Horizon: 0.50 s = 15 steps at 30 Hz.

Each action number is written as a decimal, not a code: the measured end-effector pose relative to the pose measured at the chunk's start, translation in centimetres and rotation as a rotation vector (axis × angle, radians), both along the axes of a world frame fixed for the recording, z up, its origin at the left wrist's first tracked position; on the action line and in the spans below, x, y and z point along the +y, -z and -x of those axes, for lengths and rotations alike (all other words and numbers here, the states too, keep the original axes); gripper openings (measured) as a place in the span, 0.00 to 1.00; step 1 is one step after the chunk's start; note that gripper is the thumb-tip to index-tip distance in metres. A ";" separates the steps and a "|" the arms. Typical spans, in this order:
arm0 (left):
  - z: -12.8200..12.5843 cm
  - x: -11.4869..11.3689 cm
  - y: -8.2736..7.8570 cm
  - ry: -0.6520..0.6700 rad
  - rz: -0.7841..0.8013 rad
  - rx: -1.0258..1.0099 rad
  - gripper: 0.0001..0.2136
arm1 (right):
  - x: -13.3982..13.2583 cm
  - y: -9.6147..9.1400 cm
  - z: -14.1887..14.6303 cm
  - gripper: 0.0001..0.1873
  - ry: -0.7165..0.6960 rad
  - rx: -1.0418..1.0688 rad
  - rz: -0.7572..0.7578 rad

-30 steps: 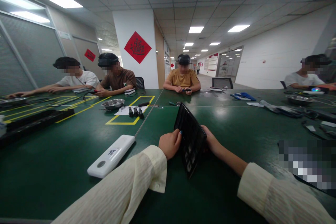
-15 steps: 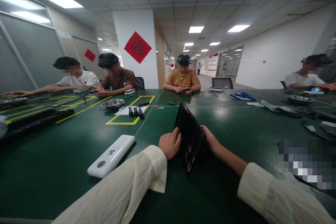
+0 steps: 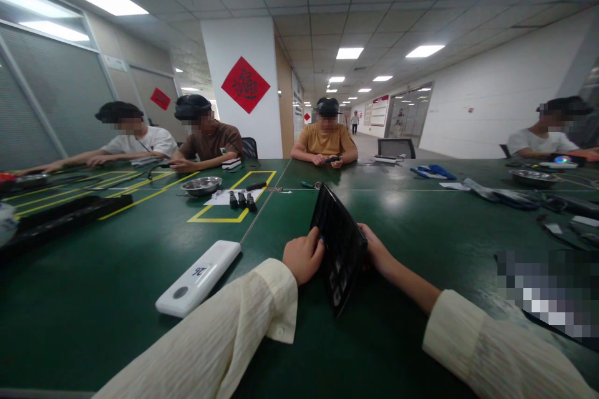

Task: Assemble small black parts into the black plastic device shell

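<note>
A thin black tablet (image 3: 337, 249) stands tilted on edge above the green table, with several pale marks low on its dark face. My left hand (image 3: 303, 255) has its fingers closed at the tablet's left edge, the fingertips against the dark face. On the opposite side, my right hand (image 3: 375, 250) grips the right edge, its fingers partly hidden behind the tablet. A white power bank (image 3: 199, 278) marked 26 lies left of my left forearm.
Beyond the power bank are a metal bowl (image 3: 201, 186), several small black parts (image 3: 242, 200) and yellow tape (image 3: 218, 219). A long black tray (image 3: 70, 217) lies left. Cables and a second metal bowl (image 3: 533, 177) are at right. Several people sit around the green table (image 3: 397, 349).
My hands and the tablet hold almost the same position. A red thing has come into view at the far left edge, by the bowl there.
</note>
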State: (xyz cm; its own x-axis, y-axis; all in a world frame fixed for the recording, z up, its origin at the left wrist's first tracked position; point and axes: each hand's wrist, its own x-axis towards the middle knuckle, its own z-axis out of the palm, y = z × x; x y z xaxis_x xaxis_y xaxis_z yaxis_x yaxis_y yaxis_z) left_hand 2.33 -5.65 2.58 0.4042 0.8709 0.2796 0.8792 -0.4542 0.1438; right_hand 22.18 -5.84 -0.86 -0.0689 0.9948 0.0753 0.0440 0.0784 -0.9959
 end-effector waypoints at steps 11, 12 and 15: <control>0.0 -0.1 -0.1 -0.006 0.024 -0.001 0.16 | 0.3 0.5 -0.1 0.26 0.016 0.008 -0.005; 0.0 0.0 0.0 -0.005 0.023 -0.004 0.16 | 0.2 0.4 -0.1 0.26 0.018 0.004 -0.001; 0.1 0.2 0.4 -0.006 0.015 -0.006 0.18 | 0.0 0.1 0.0 0.25 0.024 -0.015 0.005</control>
State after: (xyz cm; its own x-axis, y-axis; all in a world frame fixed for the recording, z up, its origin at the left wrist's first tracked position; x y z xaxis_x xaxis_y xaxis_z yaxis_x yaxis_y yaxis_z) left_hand 2.24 -5.43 2.21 0.3975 0.8773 0.2689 0.8808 -0.4470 0.1561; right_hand 22.17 -5.87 -0.95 -0.0465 0.9965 0.0692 0.0606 0.0719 -0.9956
